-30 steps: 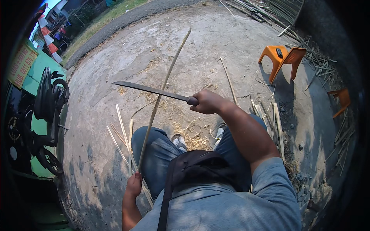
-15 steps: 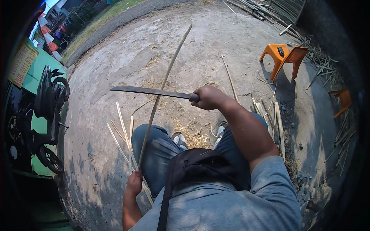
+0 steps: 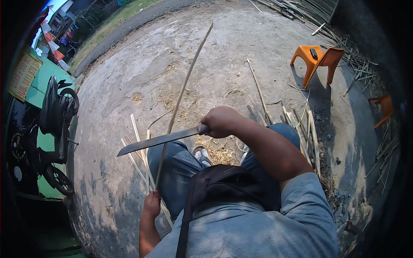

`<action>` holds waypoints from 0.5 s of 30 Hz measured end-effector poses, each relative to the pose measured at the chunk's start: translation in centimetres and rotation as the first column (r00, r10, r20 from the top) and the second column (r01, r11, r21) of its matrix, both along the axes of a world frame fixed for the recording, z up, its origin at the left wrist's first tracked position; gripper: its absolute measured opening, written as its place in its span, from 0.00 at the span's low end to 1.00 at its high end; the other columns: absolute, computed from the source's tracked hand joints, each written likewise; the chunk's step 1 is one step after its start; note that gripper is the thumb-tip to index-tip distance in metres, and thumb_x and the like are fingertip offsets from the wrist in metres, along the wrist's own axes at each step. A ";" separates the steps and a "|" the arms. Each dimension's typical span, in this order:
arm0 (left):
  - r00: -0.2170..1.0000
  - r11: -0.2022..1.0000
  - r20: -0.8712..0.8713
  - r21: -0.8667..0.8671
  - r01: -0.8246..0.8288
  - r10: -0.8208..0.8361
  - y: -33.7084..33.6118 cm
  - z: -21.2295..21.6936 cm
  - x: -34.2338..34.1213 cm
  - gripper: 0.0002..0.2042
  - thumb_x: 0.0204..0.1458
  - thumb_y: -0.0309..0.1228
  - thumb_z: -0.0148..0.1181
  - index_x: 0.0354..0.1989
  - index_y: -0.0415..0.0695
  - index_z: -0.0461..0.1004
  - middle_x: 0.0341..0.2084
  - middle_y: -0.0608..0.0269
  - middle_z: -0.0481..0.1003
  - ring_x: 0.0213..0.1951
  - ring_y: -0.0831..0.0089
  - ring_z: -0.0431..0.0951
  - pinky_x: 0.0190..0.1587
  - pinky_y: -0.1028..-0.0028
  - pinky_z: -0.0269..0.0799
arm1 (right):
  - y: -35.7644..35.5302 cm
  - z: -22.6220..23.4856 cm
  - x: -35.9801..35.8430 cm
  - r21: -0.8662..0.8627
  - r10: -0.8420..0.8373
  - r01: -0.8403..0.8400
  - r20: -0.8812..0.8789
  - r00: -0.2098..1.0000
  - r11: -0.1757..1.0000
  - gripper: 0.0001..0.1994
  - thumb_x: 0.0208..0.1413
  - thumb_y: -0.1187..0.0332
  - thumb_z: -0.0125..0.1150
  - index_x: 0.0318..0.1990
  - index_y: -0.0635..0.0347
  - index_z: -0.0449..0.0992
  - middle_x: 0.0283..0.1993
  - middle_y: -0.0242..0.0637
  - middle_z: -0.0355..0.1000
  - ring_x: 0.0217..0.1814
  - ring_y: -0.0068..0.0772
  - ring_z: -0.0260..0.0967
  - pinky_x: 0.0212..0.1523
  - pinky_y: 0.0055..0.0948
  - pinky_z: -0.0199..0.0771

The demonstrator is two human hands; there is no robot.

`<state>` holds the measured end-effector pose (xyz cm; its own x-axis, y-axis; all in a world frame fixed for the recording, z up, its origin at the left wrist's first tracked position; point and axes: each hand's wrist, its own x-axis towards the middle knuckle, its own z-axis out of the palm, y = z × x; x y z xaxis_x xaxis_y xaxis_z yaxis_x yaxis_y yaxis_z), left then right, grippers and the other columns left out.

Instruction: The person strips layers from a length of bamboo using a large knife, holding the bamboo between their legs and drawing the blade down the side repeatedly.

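The left hand [image 3: 151, 205] is clenched on the near end of a long bamboo strip [image 3: 180, 96] slanting away over the knees. The right hand [image 3: 221, 121] grips a machete [image 3: 159, 140] laid across it. Split bamboo [image 3: 137, 148] litters the concrete; beyond, an orange stool [image 3: 316, 60] lies tipped, and a parked motorbike [image 3: 53, 129] is cut off at left.

Long thin bamboo strip [image 3: 183, 92] slanting upward, dark machete blade [image 3: 159, 140] across it
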<state>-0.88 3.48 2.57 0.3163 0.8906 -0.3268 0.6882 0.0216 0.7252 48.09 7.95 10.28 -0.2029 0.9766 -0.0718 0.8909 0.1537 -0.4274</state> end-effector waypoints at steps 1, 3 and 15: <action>1.000 1.000 -0.003 0.000 -0.004 0.004 0.0 -0.4 -0.3 0.35 0.72 0.63 0.39 0.30 0.41 0.73 0.20 0.69 0.68 0.25 0.77 0.66 0.30 0.71 0.63 | 0.1 0.5 0.4 0.016 0.001 -0.001 0.018 1.000 1.000 0.10 0.51 0.57 0.68 0.38 0.46 0.86 0.36 0.40 0.83 0.44 0.49 0.82 0.45 0.48 0.81; 1.000 1.000 0.026 0.012 0.011 -0.011 0.2 -1.0 -0.4 0.35 0.73 0.62 0.39 0.30 0.40 0.73 0.21 0.68 0.69 0.27 0.76 0.67 0.33 0.70 0.65 | 0.4 0.3 2.2 -0.017 -0.084 0.083 -0.063 0.994 0.996 0.13 0.53 0.55 0.70 0.42 0.47 0.87 0.39 0.42 0.83 0.45 0.49 0.82 0.47 0.47 0.81; 0.999 0.997 0.029 -0.061 -0.042 0.044 0.1 -0.6 -0.6 0.35 0.73 0.62 0.38 0.29 0.40 0.73 0.22 0.67 0.69 0.27 0.76 0.68 0.33 0.71 0.65 | 0.8 -0.5 3.8 -0.139 -0.217 0.187 -0.246 0.944 0.972 0.15 0.56 0.57 0.70 0.46 0.53 0.86 0.43 0.46 0.84 0.47 0.50 0.82 0.49 0.46 0.80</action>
